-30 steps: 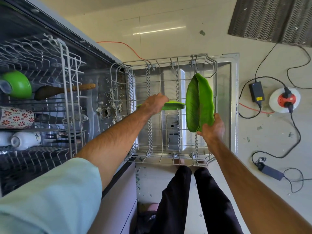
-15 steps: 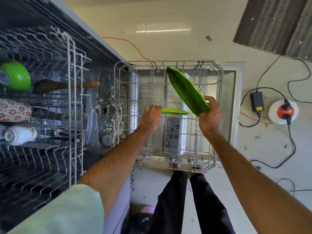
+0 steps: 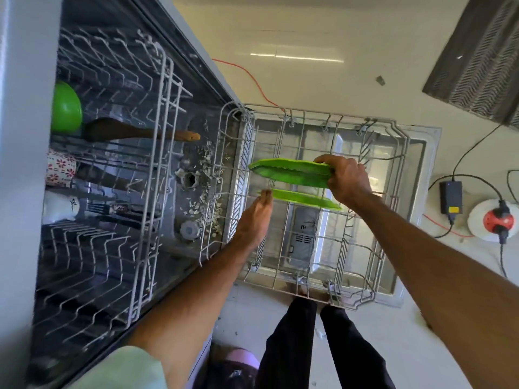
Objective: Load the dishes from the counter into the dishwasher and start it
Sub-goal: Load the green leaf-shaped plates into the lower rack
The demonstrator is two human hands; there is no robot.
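Over the dishwasher rack [image 3: 243, 164], the right hand [image 3: 349, 179] grips one end of a green leaf-shaped plate [image 3: 292, 172] with curled fingers [image 3: 325, 159], while the left hand [image 3: 254, 220] touches the end of a second green plate [image 3: 306, 199] with straight fingers [image 3: 264, 197].

Lower rack [image 3: 243, 147] drawn out over the door [image 3: 421, 169]; one green leaf plate [image 3: 303, 198] stands on edge mid-rack.
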